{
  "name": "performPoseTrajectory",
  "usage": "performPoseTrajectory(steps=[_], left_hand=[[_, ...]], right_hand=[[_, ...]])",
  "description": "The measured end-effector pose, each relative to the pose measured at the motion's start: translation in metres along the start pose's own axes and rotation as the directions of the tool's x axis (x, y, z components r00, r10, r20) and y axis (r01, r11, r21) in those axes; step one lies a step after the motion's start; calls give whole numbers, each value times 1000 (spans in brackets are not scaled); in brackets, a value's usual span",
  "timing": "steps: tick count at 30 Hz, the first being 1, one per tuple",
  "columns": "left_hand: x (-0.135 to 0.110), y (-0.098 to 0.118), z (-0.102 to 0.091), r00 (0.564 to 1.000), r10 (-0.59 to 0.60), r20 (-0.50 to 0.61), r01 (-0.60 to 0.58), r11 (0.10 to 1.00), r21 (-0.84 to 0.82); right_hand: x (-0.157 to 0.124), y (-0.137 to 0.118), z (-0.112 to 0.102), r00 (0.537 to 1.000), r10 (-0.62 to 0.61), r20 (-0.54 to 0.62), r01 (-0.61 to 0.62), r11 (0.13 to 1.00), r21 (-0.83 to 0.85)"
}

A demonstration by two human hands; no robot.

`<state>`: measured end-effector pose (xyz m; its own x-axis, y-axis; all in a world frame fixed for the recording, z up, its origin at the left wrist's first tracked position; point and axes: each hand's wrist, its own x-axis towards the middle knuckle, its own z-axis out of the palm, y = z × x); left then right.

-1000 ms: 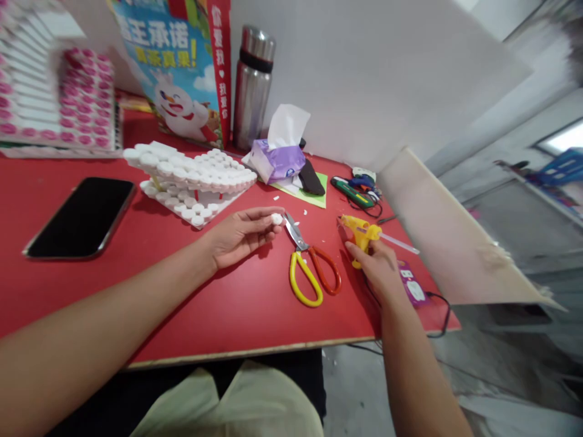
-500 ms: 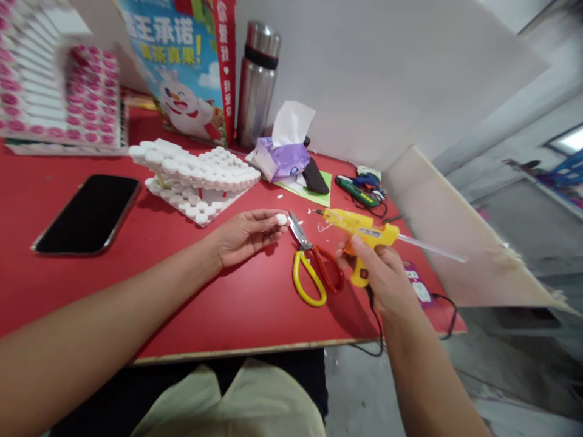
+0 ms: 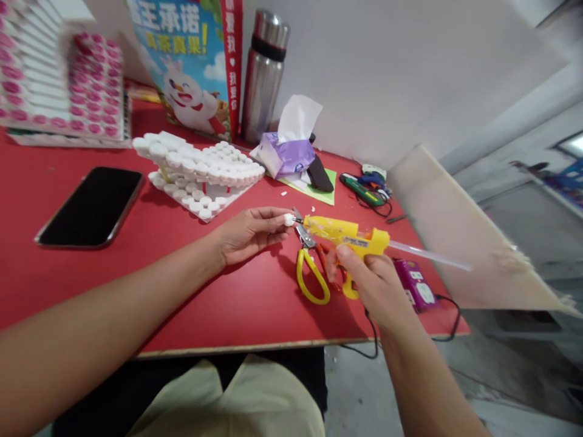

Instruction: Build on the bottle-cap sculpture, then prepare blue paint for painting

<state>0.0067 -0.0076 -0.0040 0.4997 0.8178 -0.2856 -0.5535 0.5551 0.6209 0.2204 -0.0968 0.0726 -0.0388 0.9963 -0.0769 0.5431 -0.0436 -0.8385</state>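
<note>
The left hand (image 3: 248, 233) pinches a small white piece (image 3: 288, 220). The right hand (image 3: 373, 285) grips the glue gun (image 3: 346, 233). Its hot tip is right by the piece, so glue could burn the fingers (image 3: 279, 213).

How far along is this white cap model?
Done: the two-tier white cap model stands on the red table. In hand: the left hand pinches one loose cap; the right hand aims the glue gun at it. Left: that cap is not yet attached.

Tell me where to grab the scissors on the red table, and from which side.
Take the scissors by the yellow handle loop, from the near side: they lie flat, blades pointing away, and the right hand with the glue gun partly covers the red loop.
</note>
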Motion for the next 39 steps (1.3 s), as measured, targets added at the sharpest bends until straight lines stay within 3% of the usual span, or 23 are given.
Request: performPoseTrajectory(steps=[15,39], left_hand=[[-1,1,1,1000,4,-6,-4,1000,-20],[1,0,-3,1000,-1,13,2,1000,-30]], right_hand=[[1,9,6,999,-7,36,4,996,90],[1,8,7,999,46,4,-46,997,64]])
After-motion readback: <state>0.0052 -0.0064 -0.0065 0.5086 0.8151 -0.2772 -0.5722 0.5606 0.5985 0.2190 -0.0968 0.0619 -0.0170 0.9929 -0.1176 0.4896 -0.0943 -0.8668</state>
